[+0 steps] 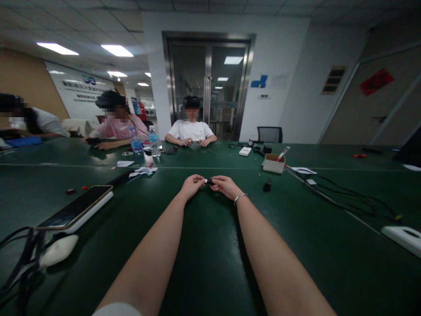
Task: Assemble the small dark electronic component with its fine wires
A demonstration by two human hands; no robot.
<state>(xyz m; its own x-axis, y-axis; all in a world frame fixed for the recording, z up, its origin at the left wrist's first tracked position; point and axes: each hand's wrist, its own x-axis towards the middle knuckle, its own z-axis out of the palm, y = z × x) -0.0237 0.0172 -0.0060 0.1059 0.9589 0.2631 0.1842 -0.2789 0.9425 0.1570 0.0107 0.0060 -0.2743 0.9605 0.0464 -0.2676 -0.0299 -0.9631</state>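
Observation:
A small black piece with a silver end (207,181) is between my hands above the green table (210,245). My left hand (193,186) pinches it at the silver end. The fingertips of my right hand (226,186), which has a bracelet at the wrist, are closed on the black part. It is too small to tell its exact kind or whether it is one part or two. A short black object (267,184) stands on the table to the right of my right hand.
A small box (274,164) with things in it and dark cables (348,195) lie to the right. On the left are a phone (79,206) on a white block, paper scraps (143,171) and water bottles (154,142). Several people sit around the table, one directly opposite (191,130).

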